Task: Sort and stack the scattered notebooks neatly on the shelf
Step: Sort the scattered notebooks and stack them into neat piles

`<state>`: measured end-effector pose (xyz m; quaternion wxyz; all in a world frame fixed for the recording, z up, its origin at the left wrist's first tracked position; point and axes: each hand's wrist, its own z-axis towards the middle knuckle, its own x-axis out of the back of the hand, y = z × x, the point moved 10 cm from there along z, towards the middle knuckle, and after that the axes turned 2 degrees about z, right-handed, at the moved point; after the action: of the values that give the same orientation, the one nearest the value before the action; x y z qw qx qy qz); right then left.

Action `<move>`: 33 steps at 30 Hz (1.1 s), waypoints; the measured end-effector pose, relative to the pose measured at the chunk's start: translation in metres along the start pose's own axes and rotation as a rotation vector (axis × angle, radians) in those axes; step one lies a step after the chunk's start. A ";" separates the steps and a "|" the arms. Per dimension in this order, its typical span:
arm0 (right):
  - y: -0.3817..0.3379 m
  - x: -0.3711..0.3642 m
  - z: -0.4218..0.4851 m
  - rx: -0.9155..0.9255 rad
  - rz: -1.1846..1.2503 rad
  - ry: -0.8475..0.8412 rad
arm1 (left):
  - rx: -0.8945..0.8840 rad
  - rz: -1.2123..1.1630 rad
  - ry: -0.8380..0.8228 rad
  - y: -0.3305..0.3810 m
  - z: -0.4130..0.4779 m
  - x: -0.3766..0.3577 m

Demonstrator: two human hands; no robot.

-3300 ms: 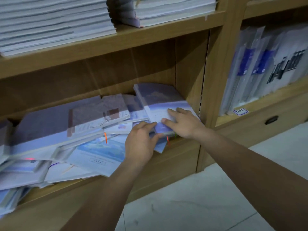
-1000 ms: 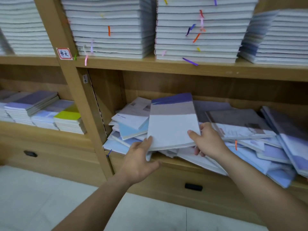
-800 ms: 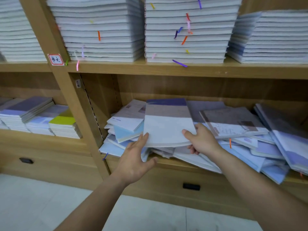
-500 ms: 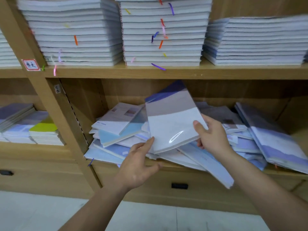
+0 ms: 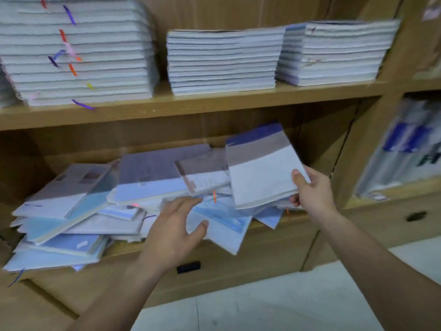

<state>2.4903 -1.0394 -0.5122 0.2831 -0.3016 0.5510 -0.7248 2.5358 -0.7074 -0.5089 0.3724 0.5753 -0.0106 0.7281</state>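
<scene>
Head view, nearest me: both forearms come up from the bottom edge over a pale floor [image 5: 262,306]. Just past them is a wood front with a black handle [image 5: 188,267], under the shelf [image 5: 124,250].

My left hand [image 5: 175,225] is loose, fingers straight and a little spread, thumb out to the side, holding nothing. It sits in front of the pile [image 5: 100,211] at the shelf's front edge. Whether the fingertips touch a cover I can't tell, the frame is smeared.

My right hand [image 5: 315,194] pinches the notebook [image 5: 260,173] at its near right corner, thumb on top of the cover, fingers curled beneath. The notebook is white at the near end, then a grey band, then dark blue. It is raised and tilted over the right end of the pile, inside the lower bay, far end up toward the back panel.

The pile itself is blue, white and grey covers lying crisscross, several hanging over the front edge.

Above and beyond, the board [image 5: 214,102] carries three squared stacks: a tall left stack [image 5: 78,56] with coloured ribbons sticking out, a lower middle stack [image 5: 222,63], and a right stack [image 5: 334,53] just beside it.

Right of the upright [image 5: 353,163] is another bay with clear packets [image 5: 401,149] — too blurred to read.
</scene>
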 end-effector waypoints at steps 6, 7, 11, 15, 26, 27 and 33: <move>0.062 0.042 0.028 -0.170 -0.187 -0.022 | -0.120 0.156 -0.185 0.057 0.023 -0.067; 0.072 0.042 0.032 -0.207 -0.211 -0.040 | -0.133 0.177 -0.217 0.064 0.028 -0.078; 0.082 0.039 0.045 -0.203 -0.327 -0.027 | -0.172 0.171 -0.247 0.090 0.045 -0.108; 0.080 0.029 0.062 -0.099 -0.445 -0.151 | -0.155 0.118 -0.248 0.100 0.064 -0.121; 0.077 0.010 0.064 0.054 -0.825 -0.406 | -0.142 0.130 -0.406 0.117 0.087 -0.171; 0.081 0.008 0.061 0.026 -0.801 -0.434 | -0.148 0.111 -0.378 0.117 0.088 -0.166; 0.094 -0.007 0.048 -0.028 -0.857 -0.484 | -0.097 0.105 -0.097 0.085 0.089 -0.105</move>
<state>2.5384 -1.0864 -0.5939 0.0752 -0.6647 0.3056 -0.6776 2.5685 -0.8639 -0.5328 0.3602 0.5898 -0.0942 0.7166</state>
